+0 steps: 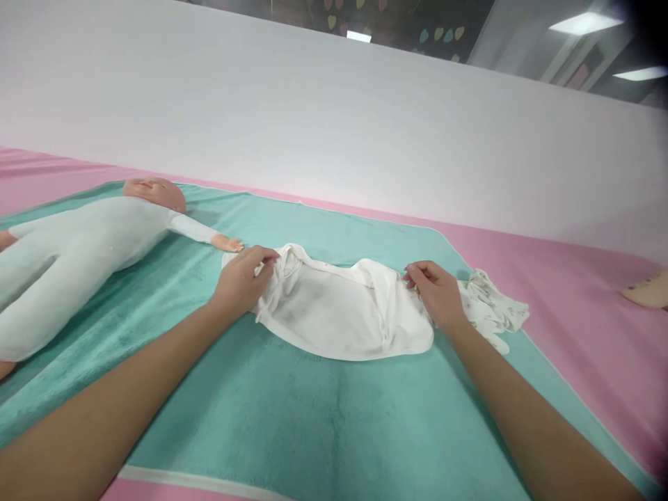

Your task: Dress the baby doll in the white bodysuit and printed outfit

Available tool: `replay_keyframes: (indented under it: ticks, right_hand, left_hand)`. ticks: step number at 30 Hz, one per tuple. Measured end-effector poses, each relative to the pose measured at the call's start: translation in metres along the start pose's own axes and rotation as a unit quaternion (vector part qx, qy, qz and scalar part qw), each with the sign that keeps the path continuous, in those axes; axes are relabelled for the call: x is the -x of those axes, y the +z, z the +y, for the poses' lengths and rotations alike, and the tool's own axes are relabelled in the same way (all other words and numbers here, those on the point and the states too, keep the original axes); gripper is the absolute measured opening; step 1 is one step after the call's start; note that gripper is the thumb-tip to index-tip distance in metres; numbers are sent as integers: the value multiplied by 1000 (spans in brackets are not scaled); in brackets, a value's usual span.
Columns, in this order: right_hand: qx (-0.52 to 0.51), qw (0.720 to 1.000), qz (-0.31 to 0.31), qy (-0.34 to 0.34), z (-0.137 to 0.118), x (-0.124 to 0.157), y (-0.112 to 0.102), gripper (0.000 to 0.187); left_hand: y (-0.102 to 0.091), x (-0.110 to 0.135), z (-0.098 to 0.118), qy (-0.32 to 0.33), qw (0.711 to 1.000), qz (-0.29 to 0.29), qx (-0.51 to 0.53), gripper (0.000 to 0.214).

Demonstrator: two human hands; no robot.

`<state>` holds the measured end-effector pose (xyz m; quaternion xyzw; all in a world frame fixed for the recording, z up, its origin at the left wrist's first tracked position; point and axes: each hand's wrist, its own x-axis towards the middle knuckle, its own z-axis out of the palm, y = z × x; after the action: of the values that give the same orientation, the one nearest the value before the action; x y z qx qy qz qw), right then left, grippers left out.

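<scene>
Spread in front of me is a white baby garment (334, 309), its front lying open with the edges folded and bunched at both sides. At its left side my left hand (241, 284) is closed, thumb and fingers pinching the bunched cloth. My right hand (437, 292) is over the right side, its fingers curled together on the fabric; the fingertips partly hide what they grip. Just beyond my right wrist lies a crumpled white patterned cloth (495, 306). A baby doll (115, 226) in pale clothing lies on its back to the left, one hand close to the garment.
Everything lies on a teal towel (323, 417) over a pink cover (589, 313). A white wall or panel (313, 118) rises behind, with a dark window (396, 28) above it. A skin-coloured object (650, 289) shows at the right edge.
</scene>
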<state>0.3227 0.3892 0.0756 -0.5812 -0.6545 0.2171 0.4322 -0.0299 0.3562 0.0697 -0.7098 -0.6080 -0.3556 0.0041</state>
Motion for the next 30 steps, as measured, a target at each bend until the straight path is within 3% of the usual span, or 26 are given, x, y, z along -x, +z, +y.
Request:
replay_keyframes:
  ticks: [2,5,10,15,18,21,22,24,27,30]
  right_hand:
    - [52,997,-7,55,22,-14,-9,30]
    - [99,985,-101,103,40,-24,-19,32]
    - [51,957,-273,82,22,-17,-32,33]
    - [16,940,-333,78,7,-9,-38,37]
    - [36,966,-246,78,13,-13,-34,38]
    - [110,993,-31,26,24,-19,-27,37]
    - [147,988,35,-9,27,-21,-25,34]
    - [241,960,112,-87,33,-23,-21,28]
    - [351,908,128,-191,35,-20,-14,37]
    - [336,895,95,-278,24,-8,0,38]
  left_hand:
    - [1,-6,-19,-3,999,12,-53,30]
    - [2,-12,-43,-40,992,-28,-115,37]
    - [2,-14,-54,-140,974,-78,-160,43]
    - [1,-15,-53,-154,973,-81,-153,37]
    - [-1,-15,-51,-148,982,-25,-119,27]
    - [-6,-15,-48,-146,981,87,-89,26]
    - [-7,-15,-46,-146,979,114,-86,26]
    - [-9,-15,-45,-148,976,136,-86,26]
    - [-5,-15,-46,-130,979,114,-108,25]
    - [1,-14,-44,-55,981,107,-154,30]
